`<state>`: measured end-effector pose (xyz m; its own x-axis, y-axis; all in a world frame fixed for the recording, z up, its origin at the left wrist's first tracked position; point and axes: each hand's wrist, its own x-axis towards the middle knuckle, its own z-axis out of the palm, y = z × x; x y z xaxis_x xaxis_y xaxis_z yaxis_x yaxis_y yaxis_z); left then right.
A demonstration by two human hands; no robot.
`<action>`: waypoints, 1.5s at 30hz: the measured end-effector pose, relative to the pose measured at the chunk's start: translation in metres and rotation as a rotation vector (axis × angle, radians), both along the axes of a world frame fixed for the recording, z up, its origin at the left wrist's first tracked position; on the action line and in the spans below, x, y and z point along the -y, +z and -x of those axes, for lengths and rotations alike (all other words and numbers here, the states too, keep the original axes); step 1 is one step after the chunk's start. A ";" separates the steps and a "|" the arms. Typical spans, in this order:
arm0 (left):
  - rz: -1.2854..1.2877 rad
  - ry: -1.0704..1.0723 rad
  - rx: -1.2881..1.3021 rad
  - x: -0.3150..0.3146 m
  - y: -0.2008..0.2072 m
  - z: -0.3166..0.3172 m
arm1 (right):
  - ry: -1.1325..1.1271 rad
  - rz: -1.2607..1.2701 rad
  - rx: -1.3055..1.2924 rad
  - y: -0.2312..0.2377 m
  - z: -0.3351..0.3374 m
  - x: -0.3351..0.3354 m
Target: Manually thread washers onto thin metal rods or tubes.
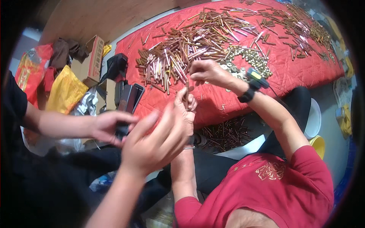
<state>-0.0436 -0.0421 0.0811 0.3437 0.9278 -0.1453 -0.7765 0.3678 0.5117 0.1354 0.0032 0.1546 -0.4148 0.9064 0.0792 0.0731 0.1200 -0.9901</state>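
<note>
My left hand is closed around a thin brown metal rod, which stands nearly upright at the front edge of the red quilted cloth. Just above and to the right hovers my right hand, its fingers curled and pressed together near the rod's upper end. Whatever lies in those fingertips is too small to make out. Behind both hands is a large heap of brown and silvery rods. Small nuts and round washers lie on the cloth beside my right hand.
At left a co-worker in black reaches in; the nearer hand is blurred, close to my left forearm. Beyond are a black box, a cardboard carton and a yellow bag. More rods lie below the cloth's edge.
</note>
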 end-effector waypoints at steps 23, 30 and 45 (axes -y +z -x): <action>0.123 -0.420 -0.051 -0.004 0.022 -0.032 | 0.026 -0.711 0.130 -0.014 -0.067 0.014; -0.022 -0.279 -0.281 0.001 0.029 -0.044 | 0.018 -0.611 0.195 -0.013 -0.074 0.015; -0.126 -0.160 -0.604 0.003 0.036 -0.050 | 0.002 0.099 0.416 -0.003 -0.073 0.026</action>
<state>0.0068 -0.0450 0.1171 0.3713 0.8944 -0.2495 -0.2781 0.3634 0.8891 0.2087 -0.0232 0.1512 -0.3945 0.9006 -0.1824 0.4689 0.0266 -0.8828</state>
